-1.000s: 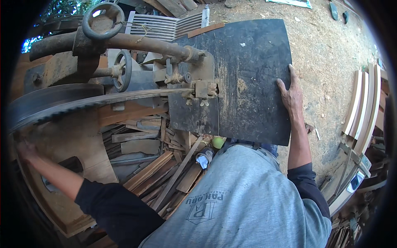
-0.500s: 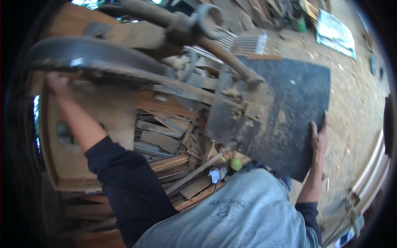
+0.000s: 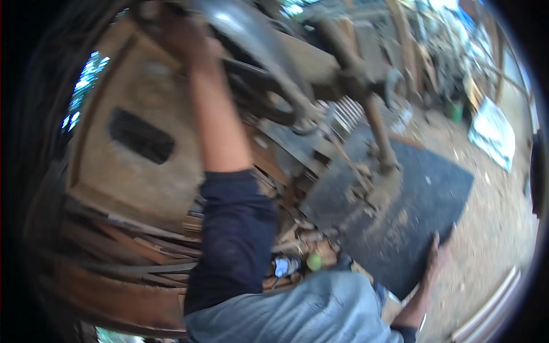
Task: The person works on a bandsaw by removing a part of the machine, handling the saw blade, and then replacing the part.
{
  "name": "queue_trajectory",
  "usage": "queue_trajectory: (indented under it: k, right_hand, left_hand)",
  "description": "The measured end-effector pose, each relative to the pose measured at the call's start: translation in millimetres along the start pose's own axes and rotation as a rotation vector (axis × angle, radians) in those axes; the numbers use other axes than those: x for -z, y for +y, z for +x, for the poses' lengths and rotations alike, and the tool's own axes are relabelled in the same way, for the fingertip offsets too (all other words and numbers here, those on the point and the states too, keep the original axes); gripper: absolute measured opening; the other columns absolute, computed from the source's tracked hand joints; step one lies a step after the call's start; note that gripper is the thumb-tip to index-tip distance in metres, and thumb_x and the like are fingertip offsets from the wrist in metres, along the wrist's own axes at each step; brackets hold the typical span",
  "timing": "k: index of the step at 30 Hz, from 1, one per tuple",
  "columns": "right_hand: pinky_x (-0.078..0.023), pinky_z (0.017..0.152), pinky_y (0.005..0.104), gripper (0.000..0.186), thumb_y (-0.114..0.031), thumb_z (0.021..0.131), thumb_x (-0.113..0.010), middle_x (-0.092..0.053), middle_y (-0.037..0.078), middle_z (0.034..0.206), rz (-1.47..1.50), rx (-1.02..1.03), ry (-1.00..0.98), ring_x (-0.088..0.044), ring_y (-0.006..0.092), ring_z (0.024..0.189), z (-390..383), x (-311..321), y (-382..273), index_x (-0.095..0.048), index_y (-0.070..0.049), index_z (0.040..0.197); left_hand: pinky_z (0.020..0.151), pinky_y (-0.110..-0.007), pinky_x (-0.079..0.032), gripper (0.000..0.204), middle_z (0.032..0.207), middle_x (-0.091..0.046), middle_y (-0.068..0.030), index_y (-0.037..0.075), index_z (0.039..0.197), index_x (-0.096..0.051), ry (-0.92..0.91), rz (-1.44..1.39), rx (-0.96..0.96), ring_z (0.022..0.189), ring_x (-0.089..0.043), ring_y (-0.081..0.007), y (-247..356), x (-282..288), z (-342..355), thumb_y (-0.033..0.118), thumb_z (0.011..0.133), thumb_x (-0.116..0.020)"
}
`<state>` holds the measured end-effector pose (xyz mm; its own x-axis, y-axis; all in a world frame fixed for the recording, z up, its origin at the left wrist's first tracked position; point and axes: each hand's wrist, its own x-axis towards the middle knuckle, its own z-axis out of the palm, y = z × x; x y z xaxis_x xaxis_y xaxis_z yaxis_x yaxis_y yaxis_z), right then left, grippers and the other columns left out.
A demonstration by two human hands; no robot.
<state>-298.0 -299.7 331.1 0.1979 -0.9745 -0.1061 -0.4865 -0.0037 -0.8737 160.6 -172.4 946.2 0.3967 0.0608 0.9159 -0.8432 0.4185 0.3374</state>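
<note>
A band saw stands in front of me, with a large dark wheel at the upper middle and a dark square saw table to its right. My left hand is raised at the wheel's left side, close to its rim. Motion smears its fingers, so what they hold cannot be made out. On the table's near right edge, my right hand grips with the thumb on top and the fingers along the side. Sawdust lies on the table around the saw's guide post.
A wooden housing with a dark oblong slot stands at left. Wood offcuts lie below it. Near my body are a green round thing and a blue-white object. A pale sack lies on the ground at right.
My view has swung to the left. My left hand has moved up and along the wheel's rim, and the wheel looks tilted differently. My right hand stays on the table's edge.
</note>
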Motion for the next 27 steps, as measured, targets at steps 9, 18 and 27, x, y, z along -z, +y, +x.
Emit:
queue_trajectory:
  k: [9,18,27]
  right_hand:
    - [-0.036,0.109,0.0429,0.067,-0.024,0.097,-0.056,-0.039,0.022,0.151,-0.097,0.09,-0.013,-0.044,0.0399,0.133,-18.2,-6.7,-16.6,-0.023,-0.016,0.155]
    - [-0.047,0.095,0.0472,0.069,-0.027,0.096,-0.059,-0.052,0.026,0.139,-0.094,0.18,0.105,-0.059,0.0444,0.115,-17.4,-4.8,-8.8,-0.023,-0.025,0.156]
    - [-0.042,0.103,0.0455,0.069,-0.02,0.095,-0.06,-0.047,0.026,0.143,-0.075,0.222,0.12,-0.054,0.043,0.123,-6.5,-17.6,8.0,-0.025,-0.017,0.155]
  left_hand:
    - [0.067,-0.033,-0.042,0.038,0.073,-0.056,-0.0051,-0.001,0.092,-0.059,-0.045,0.418,-0.418,0.068,-0.046,-0.0148,29.3,4.6,-106.5,0.03,0.104,-0.041]
    - [0.113,-0.053,-0.027,0.028,0.113,-0.063,-0.0177,-0.001,0.112,-0.061,-0.569,0.464,-0.575,0.114,-0.058,-0.0383,14.1,49.4,-171.8,0.016,0.101,-0.042]
    - [0.097,-0.047,-0.042,0.024,0.115,-0.062,-0.0191,0.001,0.104,-0.063,-0.337,0.751,-0.682,0.11,-0.057,-0.0341,-7.7,124.0,-136.1,0.02,0.099,-0.05]
